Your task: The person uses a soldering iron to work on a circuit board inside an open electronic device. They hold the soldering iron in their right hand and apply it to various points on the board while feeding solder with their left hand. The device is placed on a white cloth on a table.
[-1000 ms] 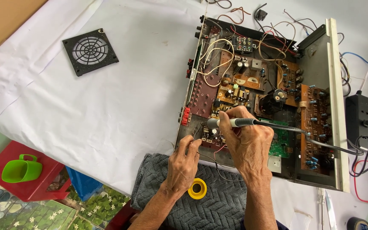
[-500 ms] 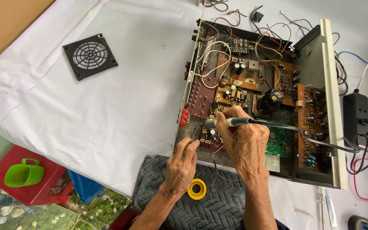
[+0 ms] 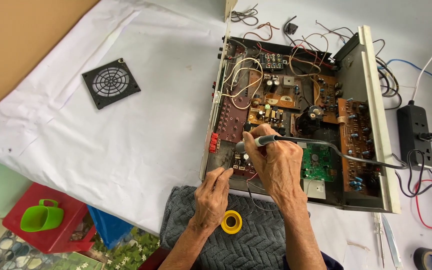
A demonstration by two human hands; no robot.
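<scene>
Nearest the camera: a grey towel over the table edge, with a yellow roll of tape lying on it between the two forearms.

Left hand: fingers curled, tips pressed to the near edge of the open amplifier chassis, beside a thin wire loop. Whether anything is pinched between the fingertips cannot be told.

Right hand: closed firmly round the handle of a soldering iron, held like a pen, tip pointing left and down toward the small circuit board at the near left corner of the chassis. The tip itself is hidden behind the knuckles. The iron's black cord runs right across the green board and over the chassis wall.

Risks, as judged: the hot tip sits close to loose white wires and to the left fingertips, so a slip could scorch insulation or skin; the cord draped over the components could snag and jerk the iron.

Farther right: a black power strip with plugs in, and red and black leads.

Farther left: white paper sheet, with a black fan grille lying flat, well apart from the chassis.
</scene>
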